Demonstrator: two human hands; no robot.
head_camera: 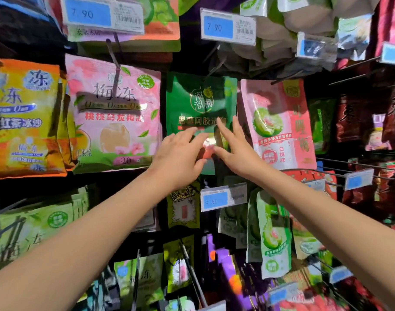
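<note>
Dozens of sealed snack pouches (273, 234) hang in rows from wire hooks (113, 53). Their contents show only as printed pictures. Largest in view is the orange pouch (24, 117) at the far left. Just right of it hangs the pink pouch (115, 113), printed with a pale fruit and blossoms. Right of the middle hangs the pink-and-red pouch (279, 122), with a cut green fruit on its front. Between these two, at the middle of the rack, hangs the green pouch (201, 102), and both hands cover its lower part. The left hand (180, 153) lies over its lower left and the right hand (236, 149) over its lower right edge. Each grip is apart, fingers straight and spread, clamped on nothing. Whether the fingertips touch the pouch cannot be told. Smallest are the blue labels: the upper price tag (227, 26) above the green pouch and the lower price tag (223, 197) beneath the right hand.
</note>
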